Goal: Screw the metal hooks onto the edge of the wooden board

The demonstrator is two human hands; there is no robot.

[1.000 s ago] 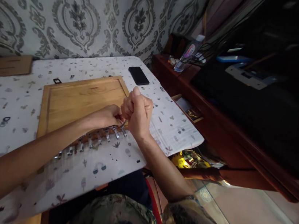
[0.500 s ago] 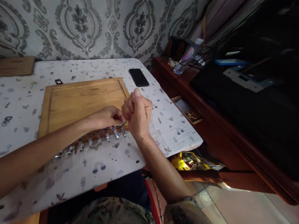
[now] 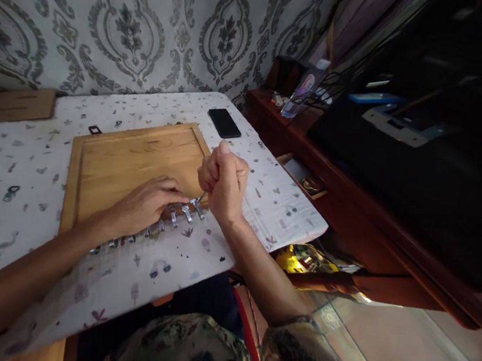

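A wooden board (image 3: 137, 161) with a raised frame lies on the table, a row of shiny metal hooks (image 3: 187, 213) along its near edge. My right hand (image 3: 225, 181) is a fist, thumb up, above the board's near right corner. From under it a thin metal shaft, apparently a screwdriver (image 3: 202, 197), slants down to the hook at the right end; its handle is hidden in the fist. My left hand (image 3: 149, 204) lies on the near edge, palm down, index finger stretched to the hooks near the shaft's tip. Its forearm hides part of the board's left corner.
A black phone (image 3: 224, 123) lies behind the board on the patterned tablecloth (image 3: 265, 201). Cardboard (image 3: 15, 106) rests at the far left. On the dark red cabinet (image 3: 292, 131) to the right stands a clear bottle (image 3: 302, 91). A yellow bag (image 3: 301, 259) sits below the table's right edge.
My left hand has shifted left and turned palm down, its fingertips no longer pinched beside the right fist. The right fist stays at the corner hook, nearly still.
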